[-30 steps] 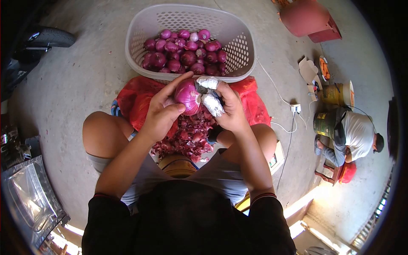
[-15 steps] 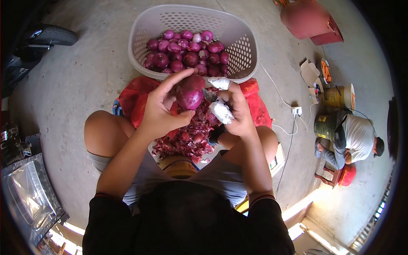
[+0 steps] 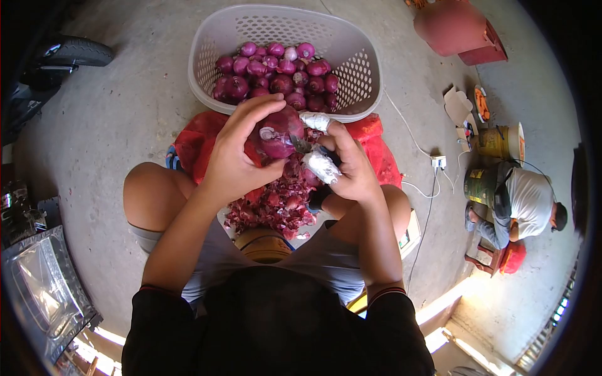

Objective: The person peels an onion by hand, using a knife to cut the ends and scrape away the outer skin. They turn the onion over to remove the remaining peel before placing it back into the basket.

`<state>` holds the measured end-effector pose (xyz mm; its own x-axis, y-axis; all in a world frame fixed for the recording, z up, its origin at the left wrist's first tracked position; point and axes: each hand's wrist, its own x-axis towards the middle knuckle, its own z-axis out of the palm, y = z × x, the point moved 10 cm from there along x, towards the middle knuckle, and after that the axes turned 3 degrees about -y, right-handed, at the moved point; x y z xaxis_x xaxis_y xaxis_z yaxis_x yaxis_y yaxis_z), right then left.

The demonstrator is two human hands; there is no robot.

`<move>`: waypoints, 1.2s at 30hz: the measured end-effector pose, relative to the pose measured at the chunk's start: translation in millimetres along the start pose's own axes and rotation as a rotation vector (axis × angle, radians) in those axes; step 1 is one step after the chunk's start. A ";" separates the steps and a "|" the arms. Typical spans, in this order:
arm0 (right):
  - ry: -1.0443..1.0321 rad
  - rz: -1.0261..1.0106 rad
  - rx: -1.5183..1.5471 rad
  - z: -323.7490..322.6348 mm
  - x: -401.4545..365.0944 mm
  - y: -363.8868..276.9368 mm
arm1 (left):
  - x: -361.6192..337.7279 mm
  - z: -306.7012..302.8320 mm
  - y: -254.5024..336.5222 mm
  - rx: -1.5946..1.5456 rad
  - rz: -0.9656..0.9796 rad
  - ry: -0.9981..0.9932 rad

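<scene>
Head view: a red onion point(image 3: 276, 139) sits just above the middle of the frame, in the grasp of the left hand point(image 3: 232, 160), whose fingers curve over its top and left side while the thumb lies below. A pale patch shows on the onion's face. Right of centre, the right hand point(image 3: 355, 168) is closed around a small dark blade point(image 3: 301, 145), mostly hidden by the hand; the visible end is at the onion's right edge, though whether it cuts in cannot be told. 2 digits of that hand wear silver foil wraps point(image 3: 322, 167).

At top centre stands a grey perforated basket point(image 3: 282, 26) with many purple onions point(image 3: 282, 83) in it. Red mesh sacking point(image 3: 199, 150) spreads below the basket on both sides of the hands, and a heap of loose onion skins point(image 3: 271, 210) lies between the bent knees point(image 3: 150, 188). At the right of the frame, a white socket block point(image 3: 438, 162) with cables rests on the concrete floor point(image 3: 141, 106), and a person point(image 3: 528, 194) in a white shirt and dark cap bends forward.
</scene>
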<state>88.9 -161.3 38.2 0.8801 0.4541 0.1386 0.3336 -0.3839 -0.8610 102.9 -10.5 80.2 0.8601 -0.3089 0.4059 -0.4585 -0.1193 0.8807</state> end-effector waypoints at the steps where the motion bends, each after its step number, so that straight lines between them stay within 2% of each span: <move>1: -0.001 0.008 -0.017 0.0 0.5 -0.4 | 0.2 -0.4 1.5 0.032 0.006 0.004; 10: 0.086 -0.071 -0.134 1.8 3.8 -7.2 | 0.3 -7.8 17.8 0.298 0.103 0.076; 16: 0.108 -0.058 -0.091 1.8 7.9 -12.2 | -0.8 -10.2 18.6 0.270 0.102 0.111; 19: 0.173 -0.135 -0.066 0.8 10.9 -23.7 | -1.4 -11.3 17.7 0.237 0.088 0.131; 22: 0.182 -0.103 -0.012 1.2 11.0 -19.0 | -2.1 -11.3 18.3 0.219 0.101 0.138; 25: 0.235 -0.156 0.064 0.4 9.7 -16.9 | -3.2 -10.9 15.1 0.166 0.106 0.150; 28: 0.217 -0.097 0.206 2.0 12.0 -16.0 | -3.6 -9.9 12.8 0.148 0.109 0.150; 30: 0.236 -0.185 0.190 0.8 9.8 -17.8 | -3.7 -9.5 10.5 0.137 0.097 0.148; 36: 0.148 -0.089 0.130 7.8 7.1 -9.7 | -4.0 -10.1 8.7 0.124 0.104 0.151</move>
<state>89.3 -148.1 43.7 0.8923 0.3549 0.2790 0.3745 -0.2366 -0.8965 97.7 -0.7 88.7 0.8262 -0.1821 0.5331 -0.5624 -0.2126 0.7991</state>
